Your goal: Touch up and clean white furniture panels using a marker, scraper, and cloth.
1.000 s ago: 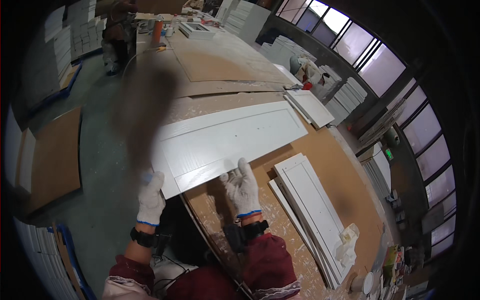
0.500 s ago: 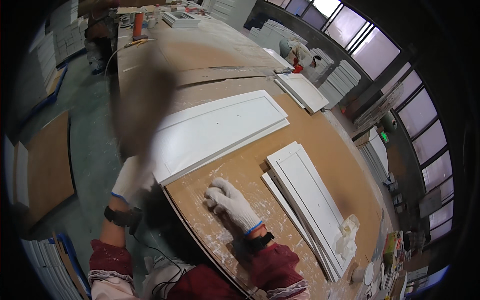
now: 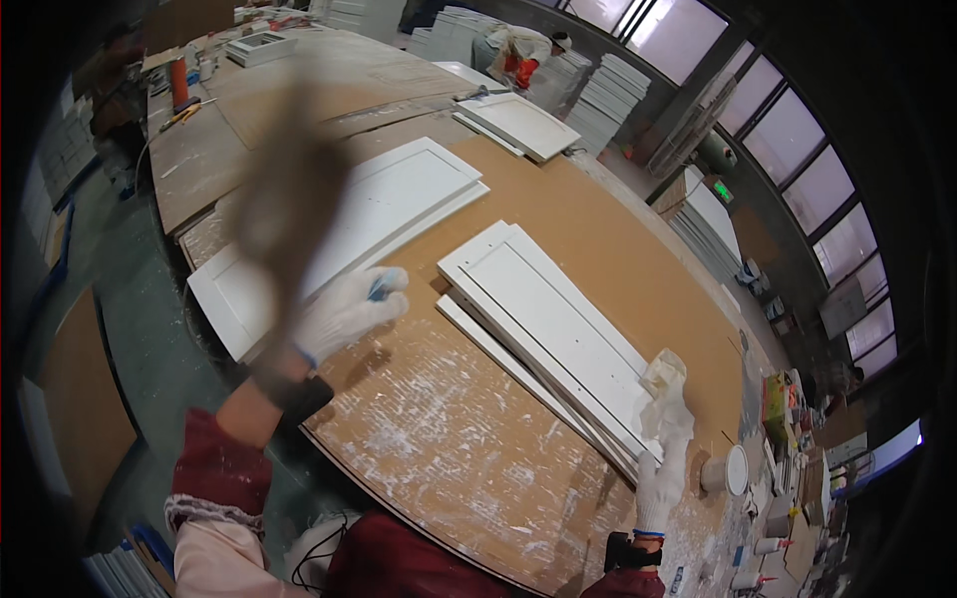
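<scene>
Sitting by rag [image 3: 666,391], white tub [image 3: 735,470]

I am in a big workshop where doors get made. My long brown work table [image 3: 588,229] is spotted with white paint. Flat white door panels [image 3: 558,334] lie on it, and more sit in tall stacks [image 3: 613,100] by the wall. Big windows [image 3: 788,135] run along one side. Another worker [image 3: 513,50] bends over far away.
</scene>
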Available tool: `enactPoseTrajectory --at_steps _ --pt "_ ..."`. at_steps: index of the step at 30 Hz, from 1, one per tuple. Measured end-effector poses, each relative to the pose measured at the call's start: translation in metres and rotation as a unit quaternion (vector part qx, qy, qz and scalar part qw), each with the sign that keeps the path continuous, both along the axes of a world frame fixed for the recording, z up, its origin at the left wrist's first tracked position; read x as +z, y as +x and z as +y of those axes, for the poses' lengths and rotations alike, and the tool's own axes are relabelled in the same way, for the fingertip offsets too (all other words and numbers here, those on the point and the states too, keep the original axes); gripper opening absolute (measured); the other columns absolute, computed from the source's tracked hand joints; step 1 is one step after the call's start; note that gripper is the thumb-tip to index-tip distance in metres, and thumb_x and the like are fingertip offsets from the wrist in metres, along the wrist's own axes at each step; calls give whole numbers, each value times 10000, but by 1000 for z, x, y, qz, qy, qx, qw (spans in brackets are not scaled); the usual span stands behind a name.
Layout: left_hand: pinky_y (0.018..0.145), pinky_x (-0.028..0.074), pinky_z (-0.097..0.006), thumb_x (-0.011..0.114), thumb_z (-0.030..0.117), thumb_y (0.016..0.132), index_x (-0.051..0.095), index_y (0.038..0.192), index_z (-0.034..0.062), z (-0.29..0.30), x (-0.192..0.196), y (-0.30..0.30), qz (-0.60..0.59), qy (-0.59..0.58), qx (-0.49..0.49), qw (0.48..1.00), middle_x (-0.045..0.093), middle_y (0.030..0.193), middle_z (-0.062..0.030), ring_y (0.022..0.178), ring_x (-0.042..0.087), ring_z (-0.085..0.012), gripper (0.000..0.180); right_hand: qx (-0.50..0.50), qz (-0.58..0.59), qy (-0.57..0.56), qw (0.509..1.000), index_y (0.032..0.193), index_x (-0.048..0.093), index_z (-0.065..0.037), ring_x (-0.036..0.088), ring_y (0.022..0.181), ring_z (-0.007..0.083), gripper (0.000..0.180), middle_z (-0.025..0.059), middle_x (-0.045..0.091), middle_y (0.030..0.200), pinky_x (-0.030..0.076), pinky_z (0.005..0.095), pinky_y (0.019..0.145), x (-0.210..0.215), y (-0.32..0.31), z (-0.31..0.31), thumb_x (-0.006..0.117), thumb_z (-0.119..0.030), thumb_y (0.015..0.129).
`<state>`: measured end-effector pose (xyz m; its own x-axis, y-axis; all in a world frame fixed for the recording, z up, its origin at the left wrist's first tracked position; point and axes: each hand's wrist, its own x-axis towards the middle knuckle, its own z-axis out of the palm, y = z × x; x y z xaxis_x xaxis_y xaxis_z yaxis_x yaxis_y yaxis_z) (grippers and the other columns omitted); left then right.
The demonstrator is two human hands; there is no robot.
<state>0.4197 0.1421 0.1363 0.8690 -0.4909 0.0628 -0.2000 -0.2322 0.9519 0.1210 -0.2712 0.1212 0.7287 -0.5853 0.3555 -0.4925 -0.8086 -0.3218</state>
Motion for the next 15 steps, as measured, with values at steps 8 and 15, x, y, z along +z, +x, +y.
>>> enactPoseTrajectory --at_steps 8,15 --pt "738 469 -397 590 302 822 581 932 80 -128 -36 78 -182 209 135 951 645 893 -122 826 600 -322 249 -195 95 142 966 1185 497 17 574 1037 491 466 334 601 1109 455 495 862 -16 -50 -58 547 -362 917" --pt "646 447 -400 586 297 809 617 873 80 -131 -32 73 -112 281 137 943 604 678 -127 660 587 -284 228 -157 24 128 979 1065 492 -4 588 934 507 404 333 615 977 455 506 777 -33 -63 -65 567 -365 898"
